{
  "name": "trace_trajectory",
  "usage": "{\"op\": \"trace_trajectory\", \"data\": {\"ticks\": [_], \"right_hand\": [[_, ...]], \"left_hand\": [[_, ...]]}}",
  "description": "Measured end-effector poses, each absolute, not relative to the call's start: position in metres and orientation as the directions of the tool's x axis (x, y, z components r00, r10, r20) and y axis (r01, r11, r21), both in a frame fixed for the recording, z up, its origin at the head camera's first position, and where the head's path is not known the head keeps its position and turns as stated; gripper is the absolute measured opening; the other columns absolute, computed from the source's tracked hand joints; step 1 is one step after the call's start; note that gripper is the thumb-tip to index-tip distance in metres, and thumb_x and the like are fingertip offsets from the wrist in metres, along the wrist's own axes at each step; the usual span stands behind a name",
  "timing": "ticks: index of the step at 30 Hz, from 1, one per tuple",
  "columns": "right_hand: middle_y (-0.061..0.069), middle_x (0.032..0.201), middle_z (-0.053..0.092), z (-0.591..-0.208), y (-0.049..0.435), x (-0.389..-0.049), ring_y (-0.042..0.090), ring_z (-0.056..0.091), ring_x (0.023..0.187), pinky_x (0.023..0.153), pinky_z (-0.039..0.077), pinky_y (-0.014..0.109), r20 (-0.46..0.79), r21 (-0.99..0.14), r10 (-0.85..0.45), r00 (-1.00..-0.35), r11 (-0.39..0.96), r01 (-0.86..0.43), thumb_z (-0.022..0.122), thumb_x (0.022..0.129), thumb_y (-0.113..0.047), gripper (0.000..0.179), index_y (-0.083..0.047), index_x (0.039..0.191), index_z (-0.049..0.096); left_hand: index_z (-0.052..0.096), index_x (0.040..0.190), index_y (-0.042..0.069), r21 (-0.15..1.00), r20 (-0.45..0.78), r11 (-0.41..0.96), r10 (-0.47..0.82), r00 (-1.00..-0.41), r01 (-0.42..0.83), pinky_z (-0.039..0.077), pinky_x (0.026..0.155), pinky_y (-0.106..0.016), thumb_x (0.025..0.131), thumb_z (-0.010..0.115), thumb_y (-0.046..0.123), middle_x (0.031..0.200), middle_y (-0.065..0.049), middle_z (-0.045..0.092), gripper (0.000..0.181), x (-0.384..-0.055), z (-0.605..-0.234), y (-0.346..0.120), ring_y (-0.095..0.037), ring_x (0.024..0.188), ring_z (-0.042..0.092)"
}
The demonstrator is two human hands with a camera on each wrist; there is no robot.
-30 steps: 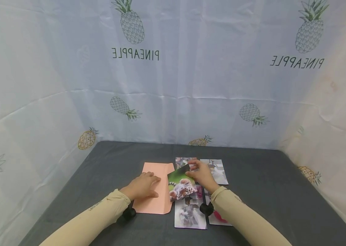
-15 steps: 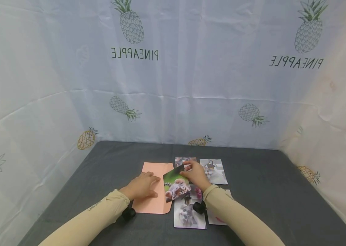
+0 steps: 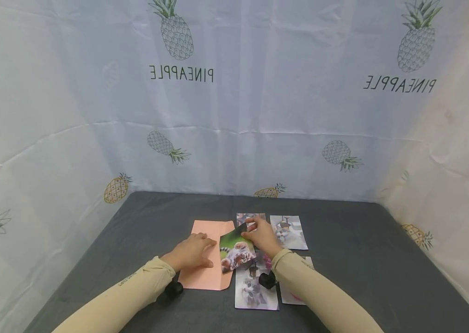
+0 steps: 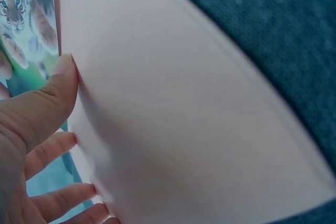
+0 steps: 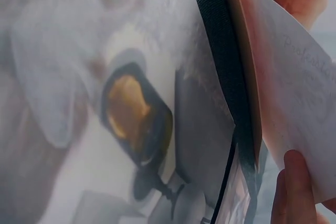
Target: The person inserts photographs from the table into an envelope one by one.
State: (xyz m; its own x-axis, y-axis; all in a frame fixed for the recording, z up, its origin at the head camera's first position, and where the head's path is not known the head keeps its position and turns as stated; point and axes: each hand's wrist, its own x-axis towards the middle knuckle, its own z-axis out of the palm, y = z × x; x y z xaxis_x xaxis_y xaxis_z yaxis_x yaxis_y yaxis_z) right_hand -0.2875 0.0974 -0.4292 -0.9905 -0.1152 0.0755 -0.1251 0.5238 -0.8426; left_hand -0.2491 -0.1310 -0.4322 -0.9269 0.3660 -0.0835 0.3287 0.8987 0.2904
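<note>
A peach envelope [image 3: 207, 227] lies on the dark table, its flap side toward the right. My left hand [image 3: 193, 252] rests on it with spread fingers; in the left wrist view the thumb [image 4: 60, 90] is at the envelope's edge. With thumb and fingers, my right hand [image 3: 262, 237] pinches the upper right corner of a tiger photo card [image 3: 234, 249]. The card is tilted, its left edge overlapping the envelope's flap side. In the right wrist view its pale printed back [image 5: 299, 77] shows beside the envelope's edge [image 5: 247, 56].
Several cat photo cards lie right of the envelope: a near one [image 3: 255, 293], a far right one [image 3: 288, 231], a far one [image 3: 248, 216] partly covered, and one [image 3: 290, 296] partly under the right sleeve. A pineapple-print curtain [image 3: 234, 101] stands behind the table [image 3: 342, 259].
My right hand has moved left with the tiger photo card, bringing it further over the envelope's flap side. The left hand stays in place on the envelope.
</note>
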Motion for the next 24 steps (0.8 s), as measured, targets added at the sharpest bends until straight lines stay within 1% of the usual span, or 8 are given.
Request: {"op": "trace_trajectory", "data": {"ticks": [6, 14, 20, 24], "right_hand": [[0.011, 0.086, 0.062, -0.437, 0.094, -0.291, 0.011, 0.052, 0.057, 0.053, 0.047, 0.026, 0.121, -0.824, -0.135, -0.983, 0.539, -0.175, 0.076, 0.08, -0.004, 0.045, 0.002, 0.122, 0.06], [0.007, 0.079, 0.059, -0.439, 0.086, -0.294, 0.013, 0.049, 0.057, 0.052, 0.045, 0.026, 0.101, -0.856, -0.132, -0.986, 0.494, -0.154, 0.075, 0.081, -0.003, 0.042, 0.003, 0.12, 0.061], [0.008, 0.082, 0.06, -0.438, 0.081, -0.296, 0.015, 0.052, 0.066, 0.058, 0.046, 0.028, 0.114, -0.84, -0.116, -0.987, 0.519, -0.158, 0.076, 0.081, -0.006, 0.036, 0.0, 0.114, 0.062], [0.008, 0.083, 0.061, -0.437, 0.083, -0.294, 0.014, 0.051, 0.065, 0.057, 0.045, 0.026, 0.08, -0.841, -0.143, -0.986, 0.521, -0.144, 0.075, 0.082, -0.007, 0.039, 0.002, 0.118, 0.062]], "left_hand": [[0.063, 0.127, 0.013, 0.306, -0.075, 0.887, 0.383, -0.921, 0.345, 0.04, 0.102, -0.057, 0.078, 0.08, 0.035, 0.14, -0.02, 0.05, 0.057, -0.248, -0.432, -0.133, -0.041, 0.13, 0.045], [0.063, 0.128, 0.014, 0.298, -0.089, 0.897, 0.366, -0.926, 0.326, 0.041, 0.102, -0.057, 0.077, 0.08, 0.036, 0.141, -0.019, 0.05, 0.058, -0.249, -0.432, -0.132, -0.04, 0.13, 0.045], [0.063, 0.127, 0.014, 0.298, -0.086, 0.898, 0.363, -0.928, 0.323, 0.04, 0.102, -0.057, 0.077, 0.08, 0.036, 0.141, -0.019, 0.05, 0.058, -0.249, -0.432, -0.133, -0.039, 0.13, 0.045], [0.063, 0.127, 0.014, 0.304, -0.078, 0.893, 0.37, -0.926, 0.331, 0.041, 0.102, -0.058, 0.077, 0.08, 0.036, 0.141, -0.019, 0.05, 0.058, -0.249, -0.433, -0.133, -0.04, 0.13, 0.044]]}}
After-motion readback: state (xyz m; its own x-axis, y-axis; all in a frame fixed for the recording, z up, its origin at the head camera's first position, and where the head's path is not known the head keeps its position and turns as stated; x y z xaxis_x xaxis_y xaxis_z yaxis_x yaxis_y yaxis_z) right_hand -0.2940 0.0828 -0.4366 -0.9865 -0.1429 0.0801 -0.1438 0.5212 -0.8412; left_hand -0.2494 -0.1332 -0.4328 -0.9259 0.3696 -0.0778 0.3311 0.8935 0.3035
